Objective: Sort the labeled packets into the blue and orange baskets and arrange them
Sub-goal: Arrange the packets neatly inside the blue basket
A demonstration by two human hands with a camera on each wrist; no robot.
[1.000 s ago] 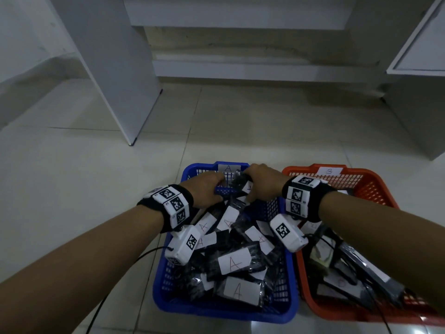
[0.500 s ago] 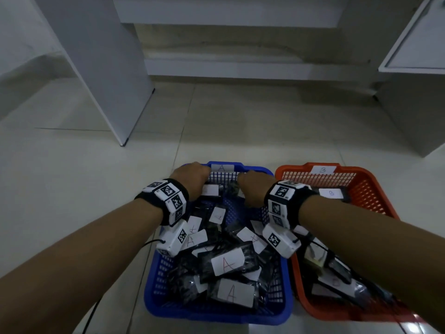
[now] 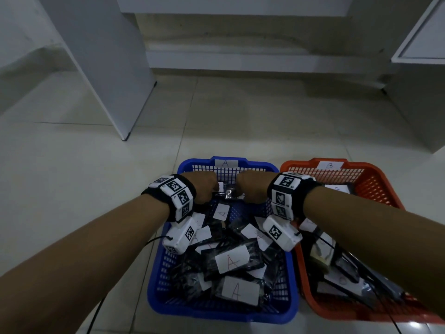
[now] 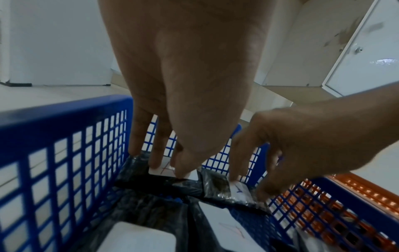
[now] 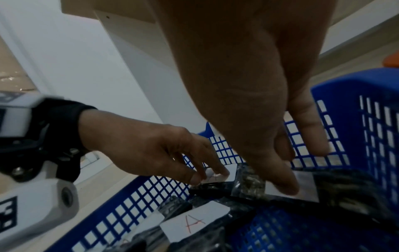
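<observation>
**A:** so where's everything sitting right now?

**B:** two plastic mesh baskets side by side on the tiled floor point(image 3: 72, 189). The blue plastic basket tagged A point(image 3: 292, 280) is on the left, the orange plastic basket tagged B point(image 3: 382, 182) touches its right side. The blue one is piled with black plastic packets with white A labels point(image 3: 231, 261), the orange one has a few packets too point(image 3: 337, 266), mostly hidden under the right forearm.

**A:** and the hands?

**B:** both are down at the far edge of the blue basket. Left hand point(image 3: 201, 189) has its fingertips point(image 4: 155, 163) pressing on the white label of a packet in the far left corner point(image 4: 134, 172). Right hand point(image 3: 252, 189) does the same on the next black packet point(image 5: 250, 184), thumb flat on its label. Neither grip is clenched round anything, fingers fairly straight, just pressing.
</observation>
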